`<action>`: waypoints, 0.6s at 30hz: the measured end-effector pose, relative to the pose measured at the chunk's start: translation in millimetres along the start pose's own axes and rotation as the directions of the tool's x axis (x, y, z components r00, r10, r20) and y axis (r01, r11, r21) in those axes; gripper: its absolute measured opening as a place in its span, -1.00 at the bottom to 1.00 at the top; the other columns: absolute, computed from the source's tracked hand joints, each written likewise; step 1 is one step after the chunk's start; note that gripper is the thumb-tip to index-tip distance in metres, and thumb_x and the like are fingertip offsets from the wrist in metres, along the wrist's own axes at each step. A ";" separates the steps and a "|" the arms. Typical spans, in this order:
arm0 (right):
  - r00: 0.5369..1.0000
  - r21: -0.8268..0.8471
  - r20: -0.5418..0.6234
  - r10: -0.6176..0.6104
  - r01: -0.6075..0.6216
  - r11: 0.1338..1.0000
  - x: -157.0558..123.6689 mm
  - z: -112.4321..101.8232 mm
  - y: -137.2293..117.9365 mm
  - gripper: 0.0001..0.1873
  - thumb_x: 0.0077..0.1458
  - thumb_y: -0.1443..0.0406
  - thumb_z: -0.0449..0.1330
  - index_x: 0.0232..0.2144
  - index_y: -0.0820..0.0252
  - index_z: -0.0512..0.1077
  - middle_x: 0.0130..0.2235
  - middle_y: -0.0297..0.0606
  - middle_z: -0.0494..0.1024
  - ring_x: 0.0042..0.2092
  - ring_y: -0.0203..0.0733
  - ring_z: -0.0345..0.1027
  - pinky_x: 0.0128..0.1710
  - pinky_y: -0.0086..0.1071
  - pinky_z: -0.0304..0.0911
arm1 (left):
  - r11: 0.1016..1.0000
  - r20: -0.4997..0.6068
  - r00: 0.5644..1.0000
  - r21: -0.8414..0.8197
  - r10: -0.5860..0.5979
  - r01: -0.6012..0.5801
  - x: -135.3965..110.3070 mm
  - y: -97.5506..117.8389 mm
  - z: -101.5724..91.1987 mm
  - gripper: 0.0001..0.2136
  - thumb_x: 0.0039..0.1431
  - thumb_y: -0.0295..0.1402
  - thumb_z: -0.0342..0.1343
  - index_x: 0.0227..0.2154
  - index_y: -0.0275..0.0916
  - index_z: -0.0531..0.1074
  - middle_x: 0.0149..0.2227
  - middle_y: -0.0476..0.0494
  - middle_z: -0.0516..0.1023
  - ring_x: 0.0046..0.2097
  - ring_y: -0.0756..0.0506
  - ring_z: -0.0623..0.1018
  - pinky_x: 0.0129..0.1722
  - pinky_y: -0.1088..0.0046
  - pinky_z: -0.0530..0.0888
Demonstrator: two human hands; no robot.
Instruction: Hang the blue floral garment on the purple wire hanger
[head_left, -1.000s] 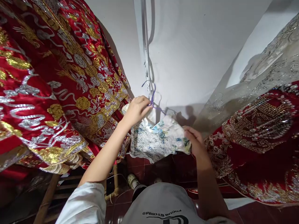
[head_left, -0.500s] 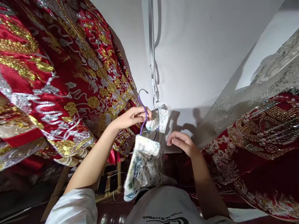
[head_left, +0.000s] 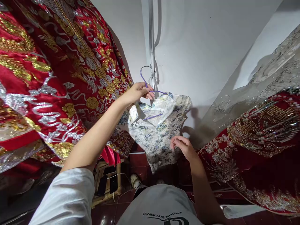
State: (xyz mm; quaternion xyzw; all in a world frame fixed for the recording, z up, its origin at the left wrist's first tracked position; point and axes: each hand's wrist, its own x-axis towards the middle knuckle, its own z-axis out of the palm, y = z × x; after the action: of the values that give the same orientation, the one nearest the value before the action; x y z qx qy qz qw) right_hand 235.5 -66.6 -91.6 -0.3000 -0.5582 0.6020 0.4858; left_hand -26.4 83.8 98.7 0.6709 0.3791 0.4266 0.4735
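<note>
Plainly, a purple hanger (head_left: 143, 76) is gripped by the left hand (head_left: 142, 91), whose fingers are closed around it just below the hook. A pale garment with a blue floral pattern (head_left: 158, 136) is carried on the hanger, hung in front of the person and spread toward the right; the hanger's lower bar is seen through the open neckline. The hook is pointed upward beside a thin metal upright (head_left: 151, 40) along the white wall (head_left: 194, 50); whether the two are touching cannot be told.

The right hand (head_left: 184, 147) is held loosely curled at the lower right part of the garment, its fingertips overlapping the fabric in view; whether any cloth is pinched cannot be told.

On the left, a red garment embroidered in gold and silver (head_left: 93, 73) is seen close by. On the right, a dark red beaded garment (head_left: 260, 165) is overlapped with sheer pale fabric (head_left: 276, 70). Below, a dark red tiled floor (head_left: 138, 170) is partly covered by a wooden frame (head_left: 118, 187).
</note>
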 end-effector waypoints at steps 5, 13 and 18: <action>0.994 -0.177 -0.011 0.110 -0.111 0.978 6.3 11.4 10.8 -0.62 0.26 -0.04 0.14 -0.30 0.10 0.54 -0.40 -0.25 0.52 -0.36 -0.15 0.41 -0.29 -0.30 0.31 | 0.995 0.176 0.984 0.095 -0.018 0.001 1.3 -3.9 14.8 -0.93 0.29 -0.44 0.13 -0.26 -0.33 0.47 -0.40 -0.21 0.60 -0.31 -0.11 0.65 -0.23 0.30 0.58; 0.880 -0.729 -0.399 0.257 -0.474 0.494 85.7 50.9 54.8 -0.32 0.36 -0.09 -0.14 -0.53 0.20 0.48 -0.51 -0.10 0.54 -0.35 -0.08 0.43 -0.30 -0.35 0.20 | 0.972 0.200 0.978 0.214 0.055 -0.098 0.3 -21.4 7.8 -0.85 0.36 -0.39 -0.03 -0.22 -0.29 0.44 -0.37 -0.21 0.63 -0.35 -0.09 0.64 -0.23 0.29 0.56; 0.854 -0.759 -0.455 0.255 -0.521 0.391 109.8 53.6 78.7 -0.51 0.31 0.17 -0.06 -0.44 0.24 0.56 -0.48 -0.10 0.59 -0.38 -0.13 0.44 -0.37 -0.40 0.17 | 0.809 0.076 0.957 0.519 0.279 -0.277 -10.1 -34.3 7.4 -0.81 0.39 -0.31 -0.09 -0.16 -0.24 0.41 -0.21 -0.22 0.63 -0.10 -0.16 0.60 0.03 0.17 0.49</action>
State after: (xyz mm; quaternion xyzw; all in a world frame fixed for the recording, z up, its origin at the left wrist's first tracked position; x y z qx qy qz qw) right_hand 129.3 21.6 -136.9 -0.7011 -0.6245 0.2915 0.1830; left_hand -26.6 81.4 62.3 0.8217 0.3795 0.3730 0.2043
